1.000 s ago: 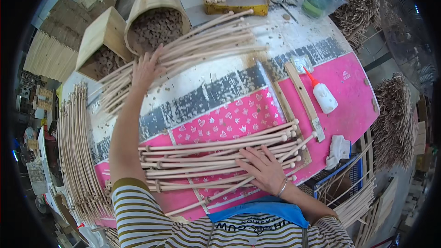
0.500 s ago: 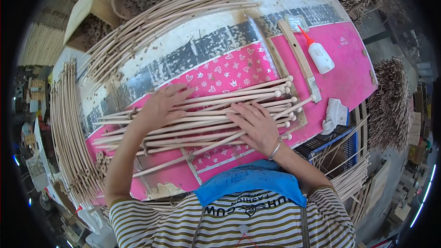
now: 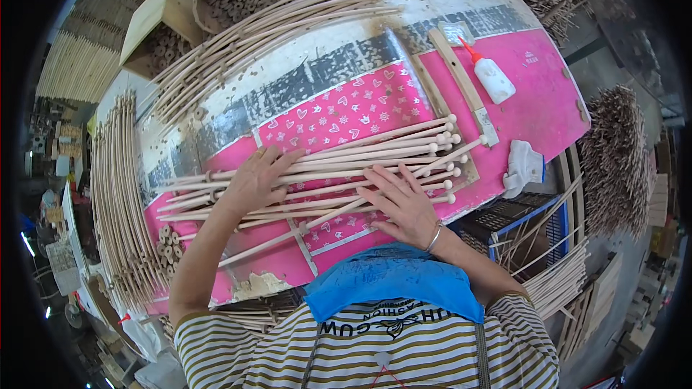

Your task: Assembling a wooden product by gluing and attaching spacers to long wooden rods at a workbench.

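Sticks (image 3: 328, 168) lie on the pink mat (image 3: 537, 90) beneath the left hand (image 3: 256, 179) and right hand (image 3: 401, 205) — apart, both spread, clamped on nothing — with balls (image 3: 482, 140) already fitted, their ends seemingly not yet evened, and other sticks (image 3: 238, 43) beyond the mat.

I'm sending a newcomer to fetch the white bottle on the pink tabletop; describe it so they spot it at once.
Find the pink tabletop. Toward its right side, just right of a light wooden bar, is the white bottle. Its pointed red tip sets it apart from the bar and the white cloth nearby.
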A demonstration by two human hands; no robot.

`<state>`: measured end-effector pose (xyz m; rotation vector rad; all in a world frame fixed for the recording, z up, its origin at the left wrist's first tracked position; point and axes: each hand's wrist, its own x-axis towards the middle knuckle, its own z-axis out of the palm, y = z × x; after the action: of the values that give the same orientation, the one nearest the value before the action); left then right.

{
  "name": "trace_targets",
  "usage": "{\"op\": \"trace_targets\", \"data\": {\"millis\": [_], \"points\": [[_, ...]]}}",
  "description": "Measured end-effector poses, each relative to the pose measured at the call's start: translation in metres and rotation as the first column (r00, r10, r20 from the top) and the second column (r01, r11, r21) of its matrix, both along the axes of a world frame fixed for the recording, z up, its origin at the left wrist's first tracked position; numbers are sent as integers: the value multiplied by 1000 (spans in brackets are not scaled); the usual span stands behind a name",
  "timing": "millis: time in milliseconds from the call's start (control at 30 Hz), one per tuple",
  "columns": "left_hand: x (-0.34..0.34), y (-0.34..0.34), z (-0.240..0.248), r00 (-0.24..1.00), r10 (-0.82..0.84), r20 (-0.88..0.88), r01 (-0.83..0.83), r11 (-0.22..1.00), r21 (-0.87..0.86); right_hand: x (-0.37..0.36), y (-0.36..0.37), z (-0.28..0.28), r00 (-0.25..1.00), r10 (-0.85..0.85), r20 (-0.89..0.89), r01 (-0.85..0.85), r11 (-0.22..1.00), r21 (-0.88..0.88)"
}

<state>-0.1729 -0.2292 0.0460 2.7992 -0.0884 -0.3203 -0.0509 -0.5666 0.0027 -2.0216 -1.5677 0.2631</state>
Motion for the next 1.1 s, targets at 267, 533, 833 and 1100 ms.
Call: {"op": "trace_targets", "data": {"millis": [267,533,833,1100], "points": [[-1,25,-9,991,131,25,-127,985,-120,7,2,-9,965,-208,159,172,962,213],[62,75,20,945,260,-198,-314,887,-337,21,6,-14,978,-177,111,148,962,228],[131,125,-17,902,259,-346,-413,753,-512,39,11,-3,995,-97,18,94,987,134],[150,149,-30,951,238,-195,-307,759,-573,113,93,7,998,-28,52,20,986,164]]}}
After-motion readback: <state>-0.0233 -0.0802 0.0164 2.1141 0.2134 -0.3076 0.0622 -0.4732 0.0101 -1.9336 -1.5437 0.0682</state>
